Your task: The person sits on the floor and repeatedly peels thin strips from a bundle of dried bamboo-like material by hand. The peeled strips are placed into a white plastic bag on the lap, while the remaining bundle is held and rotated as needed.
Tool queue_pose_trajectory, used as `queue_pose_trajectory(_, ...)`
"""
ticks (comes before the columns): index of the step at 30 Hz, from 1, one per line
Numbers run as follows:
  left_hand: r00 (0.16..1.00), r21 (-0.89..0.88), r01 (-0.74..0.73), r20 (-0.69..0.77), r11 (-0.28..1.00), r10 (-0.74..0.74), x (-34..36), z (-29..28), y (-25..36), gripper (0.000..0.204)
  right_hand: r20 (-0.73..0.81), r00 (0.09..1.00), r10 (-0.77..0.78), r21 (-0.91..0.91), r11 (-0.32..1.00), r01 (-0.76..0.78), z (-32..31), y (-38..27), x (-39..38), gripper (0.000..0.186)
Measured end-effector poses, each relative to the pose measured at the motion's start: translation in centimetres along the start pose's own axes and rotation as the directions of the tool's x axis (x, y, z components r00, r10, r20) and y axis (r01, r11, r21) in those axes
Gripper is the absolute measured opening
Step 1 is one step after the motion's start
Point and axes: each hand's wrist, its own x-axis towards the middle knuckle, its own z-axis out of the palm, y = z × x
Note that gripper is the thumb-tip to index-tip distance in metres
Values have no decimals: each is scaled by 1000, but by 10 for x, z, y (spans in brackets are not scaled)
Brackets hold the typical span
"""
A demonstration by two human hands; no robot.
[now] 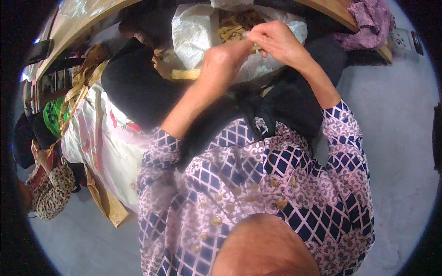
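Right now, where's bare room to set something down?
Grey floor right of the right sleeve, below the purple cloth; also lower left, below the brown strip. Crowded: left hand and right hand at the white sack; printed bag left.

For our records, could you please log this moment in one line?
left hand, right hand: close together; grip: unclear; nearby: white bag, brown material

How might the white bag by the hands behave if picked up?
Probably floppy: the bag has a creased, bent wall. Possibly slippery, given its sheen. Perhaps light for its size, as the brown material inside looks thin and crumpled.
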Motion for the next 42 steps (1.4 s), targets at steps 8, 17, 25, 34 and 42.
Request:
queue_pose_trajectory(8,944,-172,284,221,943,-244,-1,-48,-7,19,408,912,51,211,966,-149,0,15,-30,17)
queue_pose_trajectory(17,768,-680,637,519,362,-377,-8,-14,-16,34,125,985,-122,578,815,27,23,-12,-8,23)
queue_pose_trajectory(25,680,-666,710,733,-229,-23,-10,2,-37,32,57,988,-142,67,988,138,31,-3,-8,22)
queue_pose_trajectory(34,699,-843,378,-11,382,-715,9,11,0,22,-465,839,-282,-256,950,178,40,-9,-5,20)
queue_pose_trajectory(42,806,-567,529,104,632,-583,2,-3,-3,29,-279,954,-110,-163,985,66,42,0,-2,17)
